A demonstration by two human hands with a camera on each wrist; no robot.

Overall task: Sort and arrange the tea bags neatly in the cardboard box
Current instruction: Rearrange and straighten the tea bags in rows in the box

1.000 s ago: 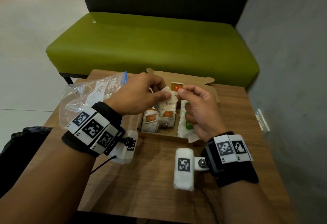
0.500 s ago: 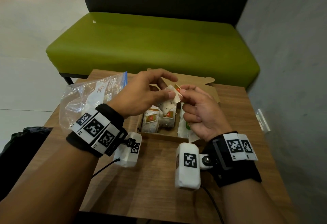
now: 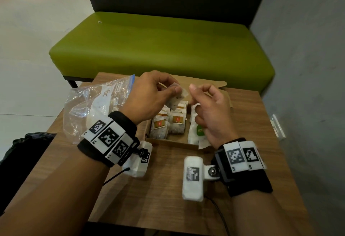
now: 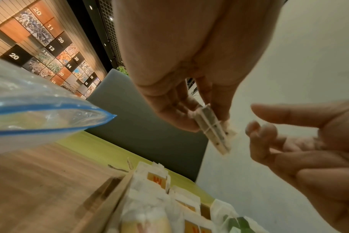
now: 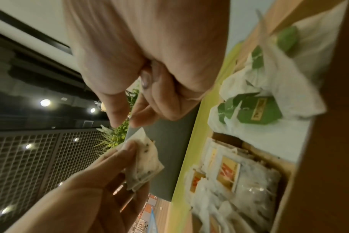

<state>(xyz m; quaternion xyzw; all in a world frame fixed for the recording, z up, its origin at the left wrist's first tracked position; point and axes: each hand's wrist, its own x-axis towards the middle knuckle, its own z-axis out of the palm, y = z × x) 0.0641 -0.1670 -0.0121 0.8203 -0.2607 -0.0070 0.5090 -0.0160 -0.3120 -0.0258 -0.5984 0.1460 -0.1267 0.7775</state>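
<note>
Looking down past my wrists, I see the wooden table [image 3: 149, 198] nearest me, with the cardboard box [image 3: 173, 142] sitting just beyond my forearms. My right hand [image 3: 211, 112] floats above the box's right side, index finger and thumb drawn close, the other fingers loosely curled; from the right wrist view I cannot tell whether anything fine, such as a string or tag, is caught between those tips, and I see nothing solid in them. My left hand [image 3: 151, 97] pinches one loose tea bag [image 3: 177, 98] between thumb and fingers, holding it tilted in the air above the middle of the box, near my right fingertips but apart from them.

Inside the box, the orange-labelled tea bags [image 3: 169, 123] lie in rows on the left and centre, fairly tidy, while the green-labelled tea bags [image 3: 197, 133] are heaped on the right, one edge spilling over the front wall. I judge the sorting well advanced: the two kinds are already separated, yet the bag in my grip has to go in, and the green pile needs straightening.

Left of the box lies a clear zip bag [image 3: 97, 105]; whether more tea bags remain in it I cannot tell. Beyond the table stands a green bench [image 3: 158, 45].
</note>
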